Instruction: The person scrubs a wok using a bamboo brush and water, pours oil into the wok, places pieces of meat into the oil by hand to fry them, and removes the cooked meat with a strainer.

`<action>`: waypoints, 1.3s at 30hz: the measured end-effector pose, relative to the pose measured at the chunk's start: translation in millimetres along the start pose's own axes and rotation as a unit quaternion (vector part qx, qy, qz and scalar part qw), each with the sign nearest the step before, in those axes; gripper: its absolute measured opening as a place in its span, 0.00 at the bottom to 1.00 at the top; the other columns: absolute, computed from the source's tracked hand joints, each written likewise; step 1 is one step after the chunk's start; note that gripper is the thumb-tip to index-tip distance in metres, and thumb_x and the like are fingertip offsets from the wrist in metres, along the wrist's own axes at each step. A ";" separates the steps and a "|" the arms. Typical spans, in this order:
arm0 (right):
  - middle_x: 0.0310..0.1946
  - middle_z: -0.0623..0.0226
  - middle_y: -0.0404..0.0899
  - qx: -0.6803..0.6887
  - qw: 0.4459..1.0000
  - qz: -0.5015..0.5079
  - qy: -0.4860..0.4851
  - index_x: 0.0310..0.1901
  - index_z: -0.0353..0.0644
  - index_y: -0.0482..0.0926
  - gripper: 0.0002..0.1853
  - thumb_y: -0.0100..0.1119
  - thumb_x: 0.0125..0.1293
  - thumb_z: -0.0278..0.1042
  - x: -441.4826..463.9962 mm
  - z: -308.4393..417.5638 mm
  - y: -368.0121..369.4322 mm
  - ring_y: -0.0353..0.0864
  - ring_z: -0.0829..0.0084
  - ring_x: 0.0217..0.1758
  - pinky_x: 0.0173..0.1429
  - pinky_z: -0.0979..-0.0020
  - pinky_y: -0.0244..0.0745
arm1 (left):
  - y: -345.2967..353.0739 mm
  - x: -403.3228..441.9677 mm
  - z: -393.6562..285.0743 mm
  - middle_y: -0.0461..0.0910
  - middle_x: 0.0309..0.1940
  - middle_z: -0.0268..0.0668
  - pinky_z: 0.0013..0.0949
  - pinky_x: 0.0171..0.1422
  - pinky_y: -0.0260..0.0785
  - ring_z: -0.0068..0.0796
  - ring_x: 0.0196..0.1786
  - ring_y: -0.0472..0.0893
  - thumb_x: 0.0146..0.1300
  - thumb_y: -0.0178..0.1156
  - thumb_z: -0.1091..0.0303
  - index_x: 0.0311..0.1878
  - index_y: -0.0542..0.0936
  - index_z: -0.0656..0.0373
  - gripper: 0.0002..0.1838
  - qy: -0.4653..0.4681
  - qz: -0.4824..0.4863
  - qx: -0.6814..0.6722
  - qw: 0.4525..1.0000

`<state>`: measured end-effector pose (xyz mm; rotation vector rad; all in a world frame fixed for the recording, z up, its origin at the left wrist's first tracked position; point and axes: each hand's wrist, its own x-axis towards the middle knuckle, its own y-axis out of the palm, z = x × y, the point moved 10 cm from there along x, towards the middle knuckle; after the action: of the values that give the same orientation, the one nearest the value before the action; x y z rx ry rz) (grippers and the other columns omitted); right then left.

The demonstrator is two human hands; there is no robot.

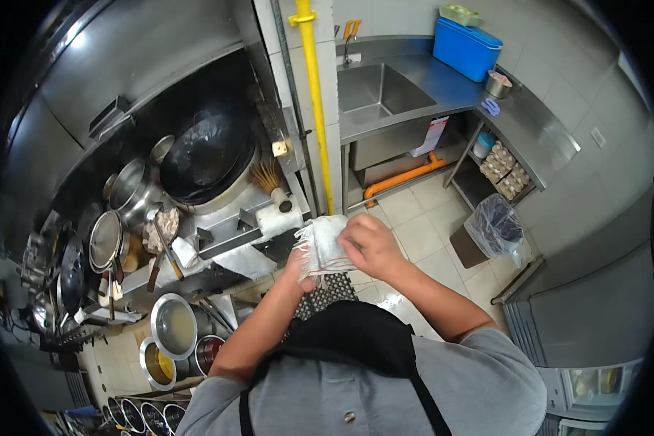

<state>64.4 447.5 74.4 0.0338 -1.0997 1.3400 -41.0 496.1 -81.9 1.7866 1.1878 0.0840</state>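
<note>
In front of my body a white towel (325, 243) with a fringed edge and a thin red stripe is held, folded, between both hands. My left hand (298, 270) grips it from the left and below, its fingers mostly hidden by the cloth. On the other side, my right hand (374, 247) is closed at the towel's right edge with bent fingers. Close by at the stove's edge lies another white cloth (277, 220), and a bamboo wok brush (267, 176) rests beside it. A large black wok (203, 156) sits on the stove.
To the left are a metal bowl with food and a ladle (161, 225), a strainer (106, 238) and floor pots (174, 327). A yellow pipe (312, 94) rises ahead. The sink (381, 91), blue cooler (466, 47), egg trays (503, 171) and bin (487, 229) stand right.
</note>
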 end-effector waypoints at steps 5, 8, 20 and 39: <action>0.31 0.66 0.74 0.006 0.998 0.042 -0.054 0.31 0.43 0.79 0.07 0.67 0.50 0.28 -2.1 23.1 -14.6 0.77 0.61 0.38 0.43 0.63 0.71 | 3.2 3.9 4.1 0.84 0.40 0.36 0.36 0.36 0.81 0.34 0.37 0.85 0.69 0.48 0.57 0.49 0.79 0.54 0.16 -0.013 0.022 0.048 0.999; 0.31 0.65 0.74 -0.051 0.995 0.030 -0.085 0.32 0.42 0.78 0.07 0.65 0.51 0.28 -7.6 25.3 -16.8 0.77 0.59 0.37 0.43 0.63 0.71 | 26.7 -8.2 1.4 0.83 0.38 0.35 0.37 0.31 0.78 0.33 0.34 0.84 0.69 0.49 0.58 0.48 0.79 0.54 0.14 -0.020 0.043 0.046 0.998; 0.26 0.65 0.74 0.033 0.971 -0.054 0.231 0.36 0.36 0.73 0.09 0.55 0.67 0.34 5.4 -93.6 -60.1 0.72 0.73 0.31 0.38 0.69 0.70 | -8.4 27.4 -42.2 0.83 0.31 0.43 0.33 0.42 0.73 0.31 0.35 0.82 0.64 0.58 0.61 0.43 0.81 0.66 0.15 0.271 -0.144 0.547 0.778; 0.27 0.77 0.74 0.098 0.943 0.003 0.318 0.32 0.40 0.73 0.09 0.64 0.64 0.33 -28.8 -133.6 -111.0 0.69 0.86 0.31 0.35 0.78 0.67 | 74.2 32.8 -13.0 0.79 0.33 0.51 0.46 0.45 0.70 0.53 0.39 0.78 0.64 0.57 0.63 0.40 0.79 0.63 0.12 0.378 -0.024 0.691 0.616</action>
<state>236.5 470.7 45.9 -0.2430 -0.4200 1.3275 19.9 523.9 -34.1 3.2495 2.2408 -0.2133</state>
